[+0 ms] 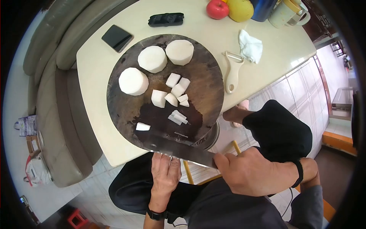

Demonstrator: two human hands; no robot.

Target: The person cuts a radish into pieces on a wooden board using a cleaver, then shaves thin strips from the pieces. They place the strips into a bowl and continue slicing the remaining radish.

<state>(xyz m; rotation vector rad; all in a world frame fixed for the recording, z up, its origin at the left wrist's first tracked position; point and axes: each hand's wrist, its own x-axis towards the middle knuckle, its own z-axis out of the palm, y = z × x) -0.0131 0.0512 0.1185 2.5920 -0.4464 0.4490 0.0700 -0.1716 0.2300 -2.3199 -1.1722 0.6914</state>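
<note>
A round dark wooden cutting board (206, 82) lies on a cream table. On it are three thick white radish rounds (133, 81) and several small white cut chunks (175, 89). My right hand (251, 171) grips the handle of a cleaver (179, 147), whose wide blade lies along the board's near edge. My left hand (166, 173) is just under the blade at the table edge, fingers touching the blade's underside. One small white piece (142, 126) sits close to the blade.
A cream peeler (232, 72) and a crumpled tissue (251, 46) lie right of the board. A black phone (117, 37), a black object (166, 19), a red apple (217, 8), yellow fruit (240, 9) and mugs (284, 13) sit further back. Grey sofa at left.
</note>
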